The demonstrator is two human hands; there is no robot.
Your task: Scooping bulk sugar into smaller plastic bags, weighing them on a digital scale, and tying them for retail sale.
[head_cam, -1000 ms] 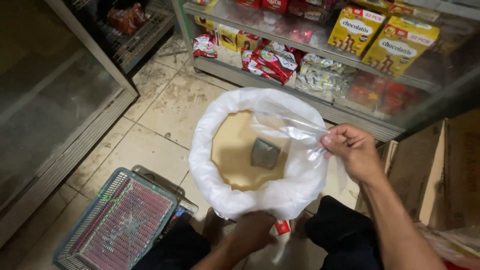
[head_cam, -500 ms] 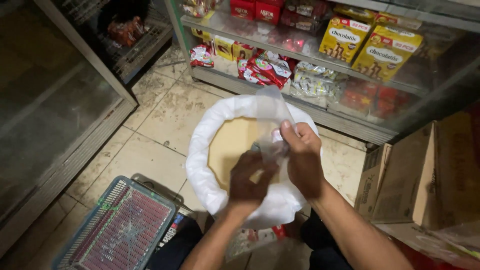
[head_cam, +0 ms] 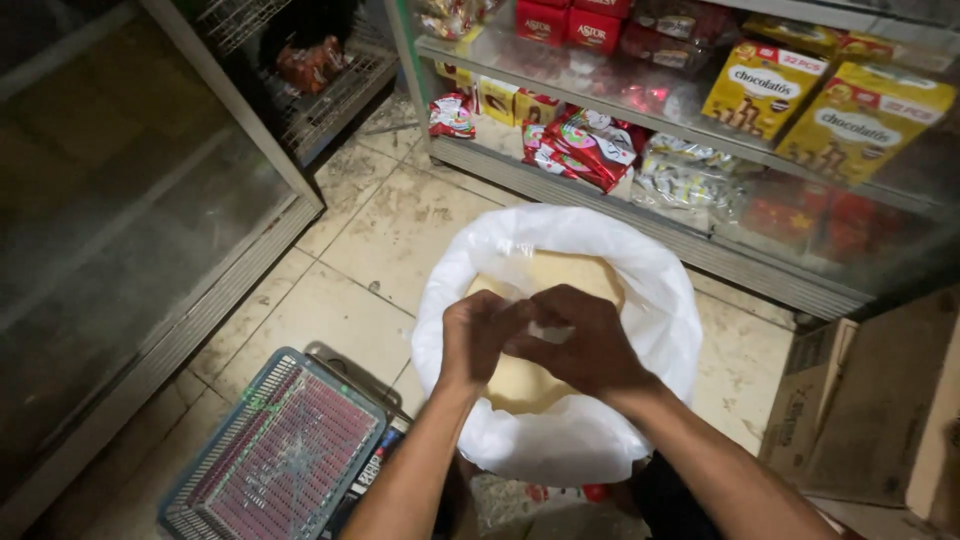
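A large white sack (head_cam: 660, 300) stands open on the tiled floor in front of me, filled with pale yellowish powder (head_cam: 580, 272). My left hand (head_cam: 478, 338) and my right hand (head_cam: 590, 348) meet over the middle of the sack, fingers curled together. Both pinch a small clear plastic bag (head_cam: 545, 329), of which only a whitish sliver shows between the fingers. What is inside the bag is hidden by my hands.
A weighing scale with a red ribbed platform in a blue frame (head_cam: 285, 460) sits at my lower left. A glass-fronted cabinet (head_cam: 120, 250) runs along the left. Glass shelves with yellow boxes (head_cam: 760, 90) and red packets (head_cam: 590, 145) stand behind the sack. Cardboard boxes (head_cam: 870, 400) lie at the right.
My right hand let go of the sack's rim and my left hand rose from below. Both came together on the small clear bag over the sack; the grey object in the powder is now hidden.
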